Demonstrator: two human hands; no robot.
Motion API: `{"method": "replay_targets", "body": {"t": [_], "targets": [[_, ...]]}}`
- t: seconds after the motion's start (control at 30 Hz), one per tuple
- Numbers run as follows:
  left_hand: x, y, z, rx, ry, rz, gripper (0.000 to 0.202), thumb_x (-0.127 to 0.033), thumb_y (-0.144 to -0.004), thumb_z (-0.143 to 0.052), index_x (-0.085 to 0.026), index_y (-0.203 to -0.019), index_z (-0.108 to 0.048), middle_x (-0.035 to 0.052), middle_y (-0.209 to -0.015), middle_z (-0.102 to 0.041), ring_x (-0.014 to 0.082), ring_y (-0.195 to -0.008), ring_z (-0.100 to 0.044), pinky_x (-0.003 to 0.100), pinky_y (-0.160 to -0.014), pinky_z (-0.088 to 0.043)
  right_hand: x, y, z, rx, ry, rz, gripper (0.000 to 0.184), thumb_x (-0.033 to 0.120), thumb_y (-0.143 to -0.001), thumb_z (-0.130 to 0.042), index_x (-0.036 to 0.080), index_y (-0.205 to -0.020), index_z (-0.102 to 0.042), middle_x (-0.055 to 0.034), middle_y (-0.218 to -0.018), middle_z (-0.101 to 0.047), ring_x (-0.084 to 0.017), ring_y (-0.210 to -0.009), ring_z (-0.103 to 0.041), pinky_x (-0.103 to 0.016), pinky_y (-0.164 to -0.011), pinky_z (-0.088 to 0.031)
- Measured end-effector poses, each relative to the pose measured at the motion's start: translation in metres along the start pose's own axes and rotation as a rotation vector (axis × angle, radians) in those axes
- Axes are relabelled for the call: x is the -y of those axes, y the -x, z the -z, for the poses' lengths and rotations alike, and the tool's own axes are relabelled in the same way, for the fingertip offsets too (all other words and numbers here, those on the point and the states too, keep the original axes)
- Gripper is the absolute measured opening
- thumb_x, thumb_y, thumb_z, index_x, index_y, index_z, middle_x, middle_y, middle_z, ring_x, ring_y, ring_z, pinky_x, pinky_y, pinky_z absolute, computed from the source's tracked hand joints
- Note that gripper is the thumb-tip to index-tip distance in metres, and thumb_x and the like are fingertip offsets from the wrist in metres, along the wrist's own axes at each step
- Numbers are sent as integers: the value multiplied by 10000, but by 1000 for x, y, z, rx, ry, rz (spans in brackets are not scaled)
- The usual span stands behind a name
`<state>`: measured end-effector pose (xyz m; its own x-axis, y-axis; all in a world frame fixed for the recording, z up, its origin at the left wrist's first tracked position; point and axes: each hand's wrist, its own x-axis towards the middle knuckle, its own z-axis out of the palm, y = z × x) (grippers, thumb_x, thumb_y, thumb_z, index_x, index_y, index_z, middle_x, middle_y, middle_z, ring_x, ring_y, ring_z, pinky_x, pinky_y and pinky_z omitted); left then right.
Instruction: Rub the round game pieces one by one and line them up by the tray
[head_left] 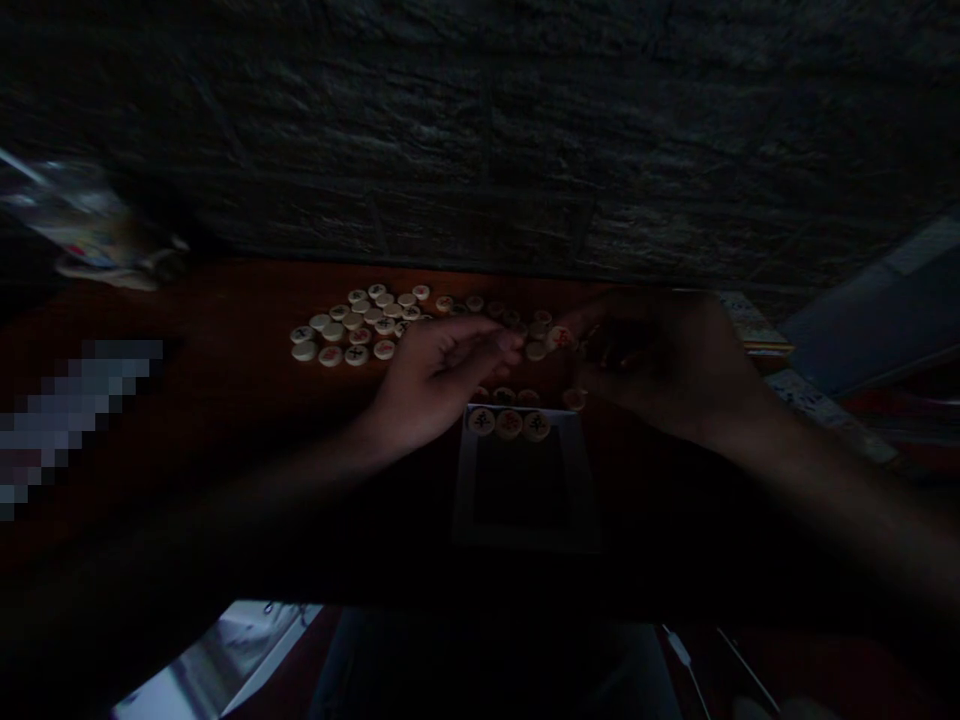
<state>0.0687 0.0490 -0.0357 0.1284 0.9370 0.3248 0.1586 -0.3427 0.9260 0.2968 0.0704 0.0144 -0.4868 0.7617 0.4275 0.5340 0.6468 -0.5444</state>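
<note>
Round wooden Chinese chess pieces with red or black characters lie in a loose group (356, 320) on the dark red-brown table. My left hand (442, 375) is over the group's right side, thumb and fingers pressed together; anything between them is hidden. My right hand (667, 365) is curled, with a red-marked Chinese chess piece (559, 339) at its fingertips, face tilted toward me. Beside that piece are more pieces (535, 350), partly in shadow. Below the hands, a shallow pale-rimmed box (589, 490) has three pieces (509, 424) in a row along its far edge.
A rough stone-like wall (480, 130) rises behind the table (225, 350). At the left stands a clear plastic bag or container (97, 220). Books or boxes (754, 325) lie beyond my right hand. White cables (682, 650) hang below the near edge.
</note>
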Motion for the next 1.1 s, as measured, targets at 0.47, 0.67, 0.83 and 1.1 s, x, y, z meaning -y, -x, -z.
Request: {"method": "replay_targets", "body": {"t": [0.47, 0.67, 0.83, 1.1], "targets": [[0, 10, 2, 199, -356, -248, 167, -180, -959, -651, -140, -1078, -761, 37, -1031, -814, 154, -926, -765, 206, -750, -562, -21, 47, -11, 265, -79, -57, 214, 184, -796, -777, 263, -994, -769, 34, -967, -794, -156, -838, -754, -255, -715, -553], [0, 10, 3, 179, -407, -250, 149, -172, -956, -660, -185, -1060, -765, 0, -1011, -815, 143, -905, -764, 203, -761, -566, -16, 47, -12, 254, 27, 30, 189, 164, -842, -747, 219, -1020, -774, -1, -985, -802, -154, -840, -756, -253, -717, -544], [2, 10, 5, 169, -423, -257, 158, -203, -965, -657, -212, -1076, -767, -6, -1035, -813, 155, -920, -767, 215, -756, -573, -14, 46, -10, 244, 83, 78, 193, 121, -837, -739, 210, -1004, -782, -13, -976, -809, -143, -809, -759, -231, -675, -537], [1, 10, 3, 154, -425, -274, 152, -192, -954, -654, -199, -1052, -769, -3, -977, -815, 142, -854, -765, 209, -717, -576, -11, 47, -5, 261, 159, 66, 210, 95, -826, -720, 221, -986, -772, 3, -945, -804, -140, -793, -757, -232, -649, -525]]}}
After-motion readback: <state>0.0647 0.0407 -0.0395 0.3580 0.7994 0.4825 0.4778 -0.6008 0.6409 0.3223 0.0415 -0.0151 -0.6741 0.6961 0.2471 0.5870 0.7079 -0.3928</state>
